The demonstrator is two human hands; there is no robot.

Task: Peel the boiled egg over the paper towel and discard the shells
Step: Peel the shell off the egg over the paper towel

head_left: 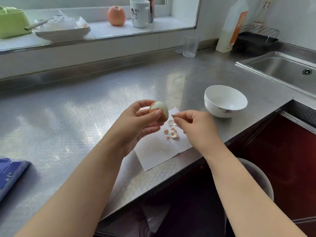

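My left hand (136, 122) grips a boiled egg (159, 111) above the steel counter; brown shell covers its lower left part and bare white shows on top and along the right side. Just right of the egg, my right hand (193, 125) pinches a tiny shell fragment (173, 115) between thumb and forefinger. Under both hands lies a white paper towel (159, 151), with several shell pieces (172, 132) scattered on its upper part.
An empty white bowl (225, 100) stands right of the towel. A sink (282, 71) is at the far right, a glass (190, 46) and a bottle (230, 28) at the back. A blue packet (10, 173) lies front left. A bin (256, 177) sits below the counter edge.
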